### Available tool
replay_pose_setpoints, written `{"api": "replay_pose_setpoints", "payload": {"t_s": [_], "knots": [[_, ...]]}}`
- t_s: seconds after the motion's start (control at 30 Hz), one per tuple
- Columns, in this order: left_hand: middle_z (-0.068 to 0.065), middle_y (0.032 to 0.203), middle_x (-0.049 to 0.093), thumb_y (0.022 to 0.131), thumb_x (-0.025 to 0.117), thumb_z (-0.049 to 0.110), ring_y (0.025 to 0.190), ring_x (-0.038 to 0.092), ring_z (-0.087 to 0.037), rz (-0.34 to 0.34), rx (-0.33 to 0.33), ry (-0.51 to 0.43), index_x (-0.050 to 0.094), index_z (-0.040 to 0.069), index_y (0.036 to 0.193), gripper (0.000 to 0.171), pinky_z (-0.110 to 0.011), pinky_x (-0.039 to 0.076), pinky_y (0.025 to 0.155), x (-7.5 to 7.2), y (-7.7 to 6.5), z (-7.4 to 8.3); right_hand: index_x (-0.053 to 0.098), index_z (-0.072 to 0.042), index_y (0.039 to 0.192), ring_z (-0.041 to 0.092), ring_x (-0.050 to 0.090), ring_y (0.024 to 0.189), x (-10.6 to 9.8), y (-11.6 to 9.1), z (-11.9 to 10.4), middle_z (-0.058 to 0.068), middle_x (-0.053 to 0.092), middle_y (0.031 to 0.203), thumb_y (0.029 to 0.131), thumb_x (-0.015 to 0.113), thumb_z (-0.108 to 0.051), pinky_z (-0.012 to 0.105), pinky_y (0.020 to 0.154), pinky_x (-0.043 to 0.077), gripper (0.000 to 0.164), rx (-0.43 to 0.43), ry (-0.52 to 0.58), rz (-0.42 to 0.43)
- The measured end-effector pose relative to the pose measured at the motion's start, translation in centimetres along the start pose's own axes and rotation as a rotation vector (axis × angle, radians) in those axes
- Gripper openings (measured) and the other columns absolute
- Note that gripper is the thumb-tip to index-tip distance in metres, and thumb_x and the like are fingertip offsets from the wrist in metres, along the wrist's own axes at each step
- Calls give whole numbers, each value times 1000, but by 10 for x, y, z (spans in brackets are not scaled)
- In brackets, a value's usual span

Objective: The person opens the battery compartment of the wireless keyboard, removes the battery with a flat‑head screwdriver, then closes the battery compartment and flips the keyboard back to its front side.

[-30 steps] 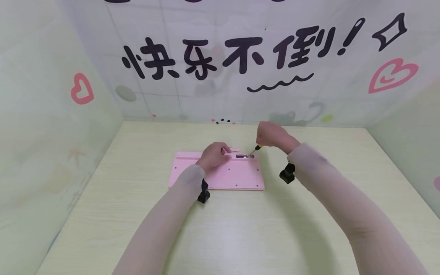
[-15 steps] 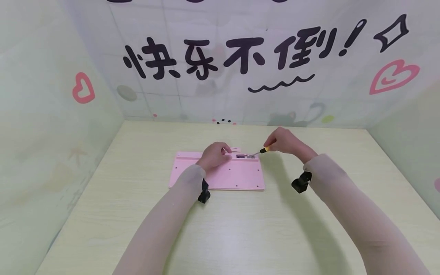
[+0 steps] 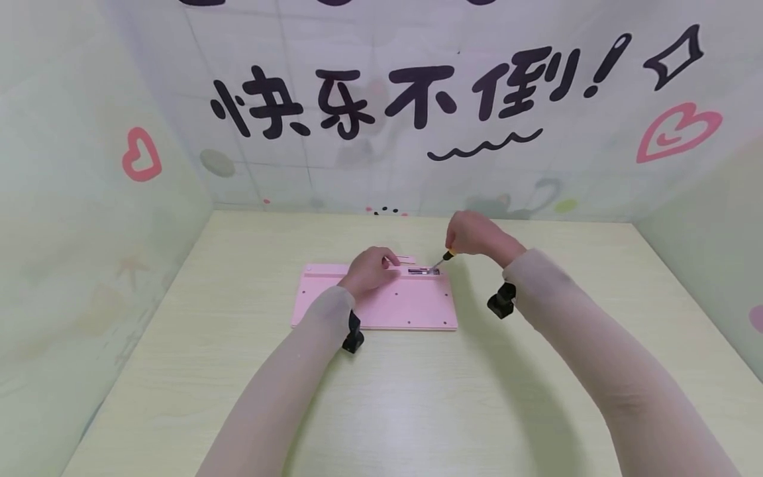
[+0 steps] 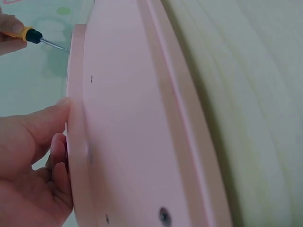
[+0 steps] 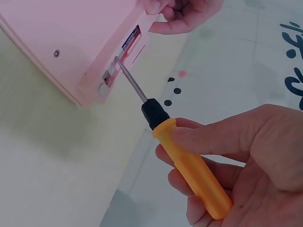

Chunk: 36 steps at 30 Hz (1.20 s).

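A pink keyboard [image 3: 411, 305] lies underside up on the table, screws showing. My left hand [image 3: 371, 270] grips its raised far ridge, the thumb on the ridge and the other fingers curled at the edge. In the right wrist view, my right hand [image 5: 251, 156] holds a screwdriver [image 5: 194, 175] with a yellow handle and black collar. Its metal tip reaches into the battery compartment [image 5: 106, 78] near the keyboard's right end, right at the end of a battery [image 5: 130, 39]. From the left wrist, the keyboard's edge hides the screwdriver tip.
Behind the keyboard, a small pink strip [image 3: 408, 259] lies near my left fingers. The pale wood table [image 3: 381, 397] meets a printed back wall [image 3: 369, 172] close beyond it. A black wrist camera [image 3: 502, 301] hangs under my right sleeve.
Half a second ago my right hand was farther right, with the screwdriver tilted lower. It has swung back left and up, so the shaft stands steeper. My left hand keeps its place.
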<state>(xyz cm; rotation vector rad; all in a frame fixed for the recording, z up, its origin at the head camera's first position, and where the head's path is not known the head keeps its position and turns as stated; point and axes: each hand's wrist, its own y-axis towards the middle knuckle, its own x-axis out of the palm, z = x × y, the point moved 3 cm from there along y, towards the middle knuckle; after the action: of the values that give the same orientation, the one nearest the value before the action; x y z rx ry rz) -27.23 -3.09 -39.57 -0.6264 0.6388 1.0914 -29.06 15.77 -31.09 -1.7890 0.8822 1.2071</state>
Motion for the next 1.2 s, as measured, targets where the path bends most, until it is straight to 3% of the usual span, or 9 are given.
{"api": "replay_pose_setpoints", "payload": {"t_s": [0.43, 0.67, 1.2], "knots": [[-5, 94, 56, 87, 63, 16, 86, 49, -20, -4, 5, -10, 65, 11, 105, 19, -32, 40, 80, 1, 0, -2, 66, 2, 96, 23, 60, 75, 32, -28, 39, 12, 65, 85, 82, 60, 2, 37, 67, 48, 15, 20, 307, 52], [-4, 89, 55, 88, 61, 14, 82, 47, -19, 10, 12, -15, 65, 11, 104, 17, -29, 38, 76, 2, 2, -3, 63, 3, 98, 20, 58, 70, 44, -37, 45, 10, 65, 81, 83, 61, 1, 33, 62, 46, 16, 0, 342, 102], [-5, 90, 53, 88, 61, 15, 83, 46, -20, -4, -7, -41, 64, 11, 105, 18, -30, 38, 75, 3, 3, -3, 63, 2, 97, 24, 60, 75, 61, -45, 50, 11, 64, 83, 81, 64, 1, 32, 63, 46, 16, -2, 370, 147]]}}
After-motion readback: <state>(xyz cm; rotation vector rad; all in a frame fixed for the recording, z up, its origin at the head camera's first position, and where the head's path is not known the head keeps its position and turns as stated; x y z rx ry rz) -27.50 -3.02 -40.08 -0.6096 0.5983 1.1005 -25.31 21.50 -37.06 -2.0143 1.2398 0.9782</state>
